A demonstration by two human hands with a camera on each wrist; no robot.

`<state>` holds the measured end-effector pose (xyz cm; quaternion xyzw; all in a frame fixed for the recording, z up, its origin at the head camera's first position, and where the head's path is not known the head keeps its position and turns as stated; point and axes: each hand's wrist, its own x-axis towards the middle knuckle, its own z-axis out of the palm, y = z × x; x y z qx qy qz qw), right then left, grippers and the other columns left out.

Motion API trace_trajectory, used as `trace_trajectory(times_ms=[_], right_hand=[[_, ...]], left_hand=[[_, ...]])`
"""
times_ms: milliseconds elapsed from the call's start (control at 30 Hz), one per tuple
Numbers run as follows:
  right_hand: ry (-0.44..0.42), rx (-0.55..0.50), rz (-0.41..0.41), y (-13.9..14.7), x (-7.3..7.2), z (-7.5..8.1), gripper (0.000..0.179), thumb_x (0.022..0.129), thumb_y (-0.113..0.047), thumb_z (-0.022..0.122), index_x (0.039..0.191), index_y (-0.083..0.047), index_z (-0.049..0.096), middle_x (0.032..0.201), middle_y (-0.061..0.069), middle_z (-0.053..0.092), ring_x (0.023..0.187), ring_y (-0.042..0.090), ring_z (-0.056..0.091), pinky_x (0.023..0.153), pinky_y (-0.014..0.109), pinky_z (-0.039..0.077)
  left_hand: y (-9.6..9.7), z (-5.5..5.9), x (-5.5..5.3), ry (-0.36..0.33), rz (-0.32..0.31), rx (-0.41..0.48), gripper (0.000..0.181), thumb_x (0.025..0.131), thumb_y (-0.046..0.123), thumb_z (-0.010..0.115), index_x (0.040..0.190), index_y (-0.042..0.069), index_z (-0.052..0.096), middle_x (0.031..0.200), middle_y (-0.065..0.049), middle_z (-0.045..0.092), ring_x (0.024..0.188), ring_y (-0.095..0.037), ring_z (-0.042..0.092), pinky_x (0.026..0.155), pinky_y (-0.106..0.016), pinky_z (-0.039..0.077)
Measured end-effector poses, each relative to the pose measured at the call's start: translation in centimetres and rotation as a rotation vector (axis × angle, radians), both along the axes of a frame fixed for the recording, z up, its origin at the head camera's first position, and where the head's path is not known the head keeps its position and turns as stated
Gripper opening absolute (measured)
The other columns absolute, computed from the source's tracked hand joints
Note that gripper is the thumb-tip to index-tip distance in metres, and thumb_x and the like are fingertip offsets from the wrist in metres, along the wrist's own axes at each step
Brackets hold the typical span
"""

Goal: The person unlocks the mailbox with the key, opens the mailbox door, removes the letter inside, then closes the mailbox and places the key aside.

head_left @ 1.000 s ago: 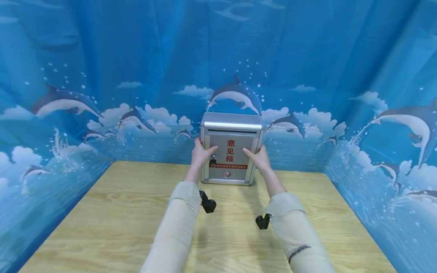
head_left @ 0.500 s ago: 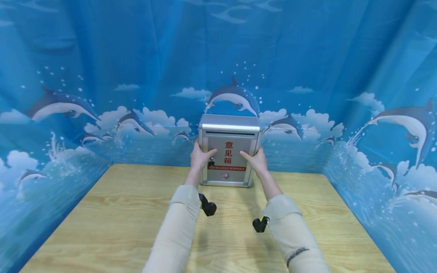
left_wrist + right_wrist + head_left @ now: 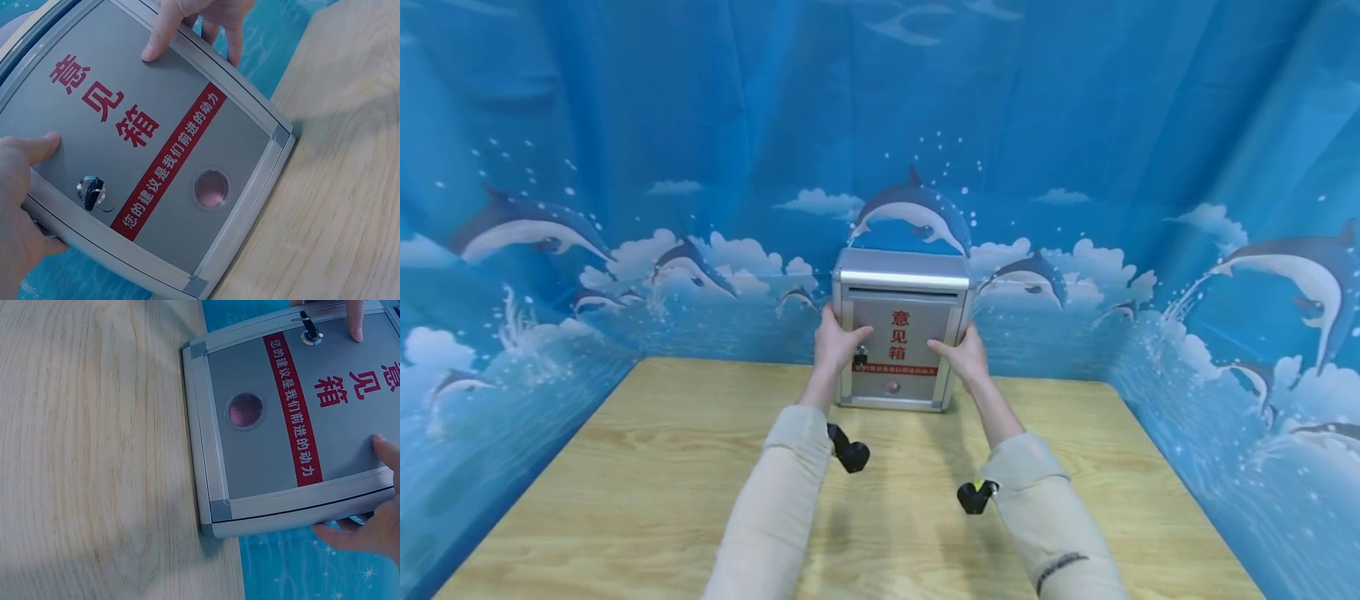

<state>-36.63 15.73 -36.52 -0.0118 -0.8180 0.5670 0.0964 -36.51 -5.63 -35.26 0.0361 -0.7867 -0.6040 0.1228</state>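
Note:
A silver metal suggestion box (image 3: 901, 329) with red Chinese lettering stands upright at the back of the table. My left hand (image 3: 837, 342) grips its left side, thumb on the front panel and fingers round the edge. On the opposite side my right hand (image 3: 966, 357) holds it the same way, as the right wrist view also shows. A key (image 3: 94, 192) sits in the lock close to my left thumb. Below the red strip is a small round window (image 3: 245, 410). A slot runs across the top of the front. The box's back is hidden.
The pale wood-grain table (image 3: 700, 483) stretches forward from the box. A blue curtain (image 3: 790, 108) printed with dolphins hangs behind and on both sides, close behind the box. Black wrist cameras, one of them the left camera (image 3: 852, 456), hang under the sleeves.
Both hands keep their grip on the box. Box and hands sit slightly further left in the head view than a second ago; the background shifts slightly too.

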Motion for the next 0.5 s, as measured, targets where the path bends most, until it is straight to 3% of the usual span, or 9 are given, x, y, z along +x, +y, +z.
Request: trace_trajectory(times_ms=[300, 500], right_hand=[[-0.002, 0.053, 0.027, 0.4, 0.4, 0.1, 0.079, 0.086, -0.023, 0.067, 0.145, -0.003, 0.020, 0.145, 0.021, 0.030, 0.132, 0.035, 0.030, 0.105, 0.044, 0.027], [0.028, 0.045, 0.047, 0.5, 0.8, 1.1, 0.075, 0.086, -0.024, 0.066, 0.144, -0.002, 0.022, 0.143, 0.021, 0.032, 0.131, 0.035, 0.031, 0.105, 0.044, 0.027]], left_hand=[[-0.2, 0.3, 0.5, 0.015, -0.006, -0.033, 0.077, 0.082, 0.023, 0.071, 0.143, 0.011, 0.026, 0.142, -0.014, 0.038, 0.129, -0.031, 0.035, 0.103, -0.047, 0.030], [-0.4, 1.3, 0.4, 0.056, 0.001, -0.057, 0.078, 0.080, 0.023, 0.073, 0.143, 0.011, 0.028, 0.140, -0.014, 0.040, 0.128, -0.031, 0.038, 0.102, -0.047, 0.031]])
